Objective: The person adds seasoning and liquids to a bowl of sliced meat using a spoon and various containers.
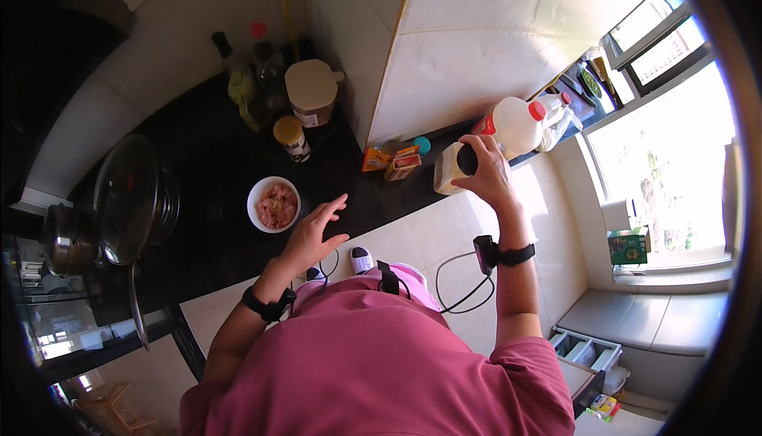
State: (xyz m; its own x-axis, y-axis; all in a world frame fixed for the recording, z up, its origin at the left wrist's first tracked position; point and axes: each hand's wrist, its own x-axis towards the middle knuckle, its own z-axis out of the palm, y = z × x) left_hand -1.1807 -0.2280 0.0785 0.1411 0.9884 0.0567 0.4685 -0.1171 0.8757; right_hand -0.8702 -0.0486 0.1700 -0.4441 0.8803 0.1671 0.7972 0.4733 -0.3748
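Note:
My right hand (489,171) grips a clear jar with a black lid (467,159) from above, at the right part of the dark counter. My left hand (315,230) is spread over the counter's front edge, holding nothing. Just left of it stands a white bowl (252,210) with pieces of raw pink meat (277,205) and something yellowish on top. Between the two hands, near the wall corner, lie orange seasoning packets (376,160) and a small box (403,167).
Behind the bowl stand a yellow-lidded jar (292,138), a lidded container (311,92) and bottles (243,88). A pan with a glass lid (127,198) and a steel pot (68,239) are at left. Large white jugs (517,123) stand beside the held jar.

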